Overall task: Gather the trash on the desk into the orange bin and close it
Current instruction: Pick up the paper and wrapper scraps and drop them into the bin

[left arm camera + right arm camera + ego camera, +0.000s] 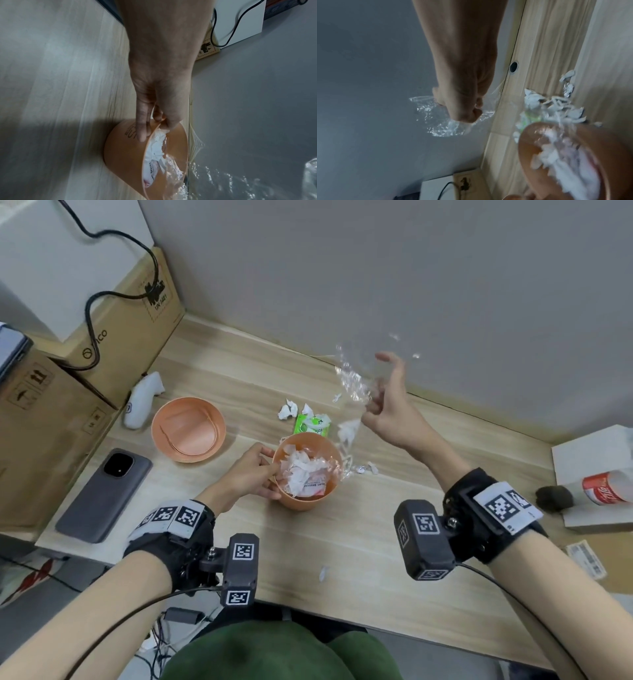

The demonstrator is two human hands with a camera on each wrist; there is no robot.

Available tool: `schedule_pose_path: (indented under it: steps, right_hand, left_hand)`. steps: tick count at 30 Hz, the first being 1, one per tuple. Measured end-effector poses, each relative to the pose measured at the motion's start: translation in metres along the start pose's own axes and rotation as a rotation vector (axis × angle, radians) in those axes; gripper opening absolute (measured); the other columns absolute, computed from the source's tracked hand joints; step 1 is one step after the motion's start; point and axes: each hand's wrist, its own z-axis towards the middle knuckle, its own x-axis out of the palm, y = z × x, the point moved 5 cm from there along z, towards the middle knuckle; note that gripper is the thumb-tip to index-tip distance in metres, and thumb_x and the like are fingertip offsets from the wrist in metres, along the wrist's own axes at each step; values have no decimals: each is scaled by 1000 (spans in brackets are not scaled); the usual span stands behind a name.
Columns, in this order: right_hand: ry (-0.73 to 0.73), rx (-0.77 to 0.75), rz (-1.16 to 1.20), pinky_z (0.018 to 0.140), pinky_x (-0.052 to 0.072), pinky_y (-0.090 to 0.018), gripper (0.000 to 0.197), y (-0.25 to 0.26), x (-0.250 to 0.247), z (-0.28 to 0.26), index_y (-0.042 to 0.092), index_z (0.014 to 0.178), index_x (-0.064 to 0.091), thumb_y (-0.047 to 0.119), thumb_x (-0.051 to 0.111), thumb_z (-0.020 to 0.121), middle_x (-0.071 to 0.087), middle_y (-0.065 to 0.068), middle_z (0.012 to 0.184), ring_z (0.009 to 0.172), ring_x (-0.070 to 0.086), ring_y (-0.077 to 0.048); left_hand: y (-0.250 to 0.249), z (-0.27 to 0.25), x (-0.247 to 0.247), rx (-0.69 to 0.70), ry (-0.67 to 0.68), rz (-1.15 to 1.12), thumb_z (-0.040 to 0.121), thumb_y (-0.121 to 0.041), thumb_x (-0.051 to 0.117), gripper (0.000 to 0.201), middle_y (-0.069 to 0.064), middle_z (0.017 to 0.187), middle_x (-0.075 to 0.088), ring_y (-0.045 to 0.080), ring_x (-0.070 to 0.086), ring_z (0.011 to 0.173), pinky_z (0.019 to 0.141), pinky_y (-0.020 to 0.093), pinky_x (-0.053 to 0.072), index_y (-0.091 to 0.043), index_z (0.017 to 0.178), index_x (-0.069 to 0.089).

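The orange bin (306,497) stands mid-desk, filled with crumpled white paper (301,472). My left hand (251,474) grips its near-left rim (150,129), thumb inside, fingers on the outer wall. My right hand (385,402) is raised above the desk behind the bin and pinches a clear plastic wrapper (352,381) (440,121) that trails down toward the bin. The orange lid (188,429) lies upside down to the bin's left. Behind the bin lie white paper scraps (287,409), a green packet (312,424) and more scraps (556,105).
A dark phone (104,494) lies at the left, beside cardboard boxes (44,419) and a white controller (140,400). A paper scrap (323,572) sits near the front edge. At the right, a white box (596,460) bears a red can (606,486). The grey wall (376,268) is close behind.
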Motion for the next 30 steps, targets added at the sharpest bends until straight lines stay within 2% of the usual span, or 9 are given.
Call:
schedule_pose_path:
  steps: [4,8,11,13,16,21,24,27,30]
  right_hand:
    - [-229,118,-29,68,50,-26,40,-41,-19,-11,16,94,67,-9,39,82,59,-2,78,72,58,-14]
    - [-314,361,159,80,59,-39,35,-94,-27,-41,12,74,56,6,31,97,59,-9,120,101,62,-18]
    - [-336,430,218,78,58,-48,37,-112,-22,-65,16,70,49,-8,29,90,60,-11,91,77,64,-33]
    - [-375,414,250,71,58,-50,45,-117,-18,-79,25,64,44,-13,27,83,44,-4,72,59,46,-24]
    - [-379,403,230,62,56,-41,33,-125,-13,-99,29,78,44,-2,35,83,43,1,86,69,42,-14]
    - [-182,353,36,70,48,-17,62,-134,4,-119,29,130,31,15,68,82,46,8,106,70,53,-2]
    - [-14,289,-172,61,51,-26,37,-133,29,-124,31,109,57,11,65,79,68,-7,89,55,57,-6]
    - [161,216,-345,71,47,-31,18,-126,58,-132,31,76,65,20,51,75,68,-3,81,73,57,-19]
    - [352,169,-431,86,37,-24,18,-124,86,-140,12,77,68,18,51,81,55,-3,104,101,46,-21]
  left_hand:
    - [-1,4,-5,-3,0,9,92,-13,62,36,12,85,64,17,68,58,59,30,61,-6,123,45]
    - [-4,7,-9,7,-23,3,93,-11,62,36,12,82,64,18,66,55,55,30,60,-3,123,44]
    - [-6,9,-7,18,-12,10,94,-15,62,35,13,84,65,16,66,53,56,30,60,-4,123,45]
    - [-6,10,-6,26,-5,17,94,-13,61,35,14,86,67,16,67,52,56,29,60,-4,123,44]
    - [-6,10,-6,24,-7,29,93,-9,59,35,14,87,67,19,67,53,58,30,61,-5,124,44]
    - [-5,7,-8,36,-25,24,92,-4,58,33,15,87,66,19,67,53,58,30,62,-5,122,44]
    - [-2,3,-11,30,-48,16,93,-3,56,32,17,91,64,18,68,51,56,29,62,-6,122,43]
    - [4,-2,-16,19,-65,17,93,-3,56,31,17,91,65,18,68,50,55,29,61,-7,121,42]
    - [9,-6,-21,18,-74,17,92,-2,55,32,17,91,65,20,68,51,55,28,61,-7,121,42]
